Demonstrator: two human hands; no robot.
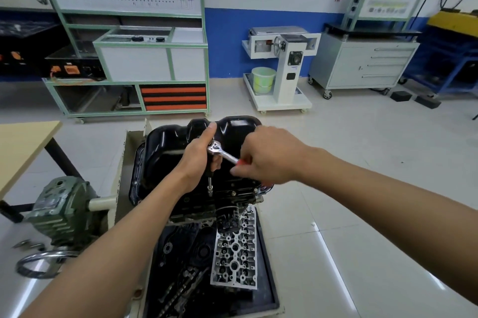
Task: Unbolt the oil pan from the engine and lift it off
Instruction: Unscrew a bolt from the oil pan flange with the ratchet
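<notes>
The black oil pan (165, 142) sits upturned on the engine (207, 204), which is mounted on a stand. A chrome ratchet (219, 151) with a red handle drives a long extension and socket (210, 188) down onto a bolt at the pan's near flange. My left hand (199, 160) grips the ratchet head and the top of the extension, thumb raised. My right hand (266, 160) grips the red handle, which is mostly hidden by my fingers. More bolts (256, 190) show along the near flange.
A black tray (269, 266) below the engine holds a silver cylinder head (235, 253) and dark engine parts. The stand's green gearbox (59, 209) and crank wheel (38, 263) are at left. A wooden table (23, 142), cabinets and a white cart stand around.
</notes>
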